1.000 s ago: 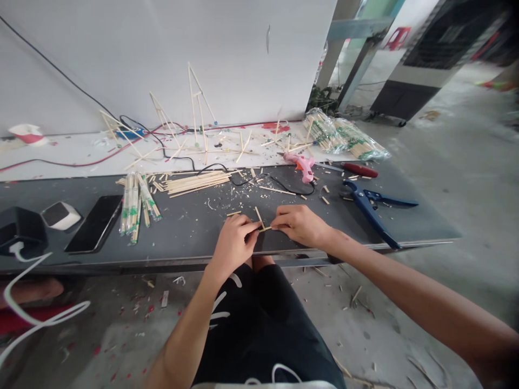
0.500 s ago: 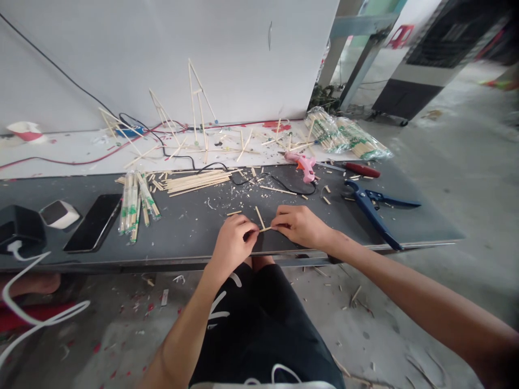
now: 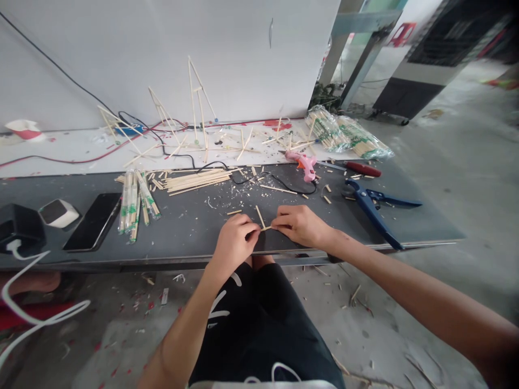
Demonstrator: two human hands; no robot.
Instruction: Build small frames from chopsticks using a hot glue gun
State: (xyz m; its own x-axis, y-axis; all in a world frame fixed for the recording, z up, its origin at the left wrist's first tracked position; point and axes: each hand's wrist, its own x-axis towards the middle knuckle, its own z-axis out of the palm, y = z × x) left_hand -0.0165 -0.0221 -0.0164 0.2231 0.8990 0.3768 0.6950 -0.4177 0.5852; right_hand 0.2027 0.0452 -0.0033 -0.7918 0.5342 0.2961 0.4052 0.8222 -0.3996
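Observation:
Close to the table's front edge, my left hand (image 3: 239, 236) and my right hand (image 3: 299, 224) pinch the two ends of a short wooden stick (image 3: 265, 228). A second wooden stick (image 3: 260, 216) meets it near the middle and points away from me, so the pair makes a T shape. Whether the two are glued together I cannot tell. Just beyond my left hand lies a loose stick piece (image 3: 234, 213). The pink glue gun (image 3: 303, 165) rests farther back, past my right hand.
Blue cutters (image 3: 375, 213) and a red-handled tool (image 3: 362, 169) lie to the right. Bare chopsticks (image 3: 198, 181), wrapped chopsticks (image 3: 133, 202) and a phone (image 3: 94, 221) are at left. Stick frames (image 3: 198, 108) stand along the white wall. Packed chopsticks (image 3: 328, 129) sit at the back right.
Both hands keep their pinch on the short stick and have barely moved. The view has shifted very slightly.

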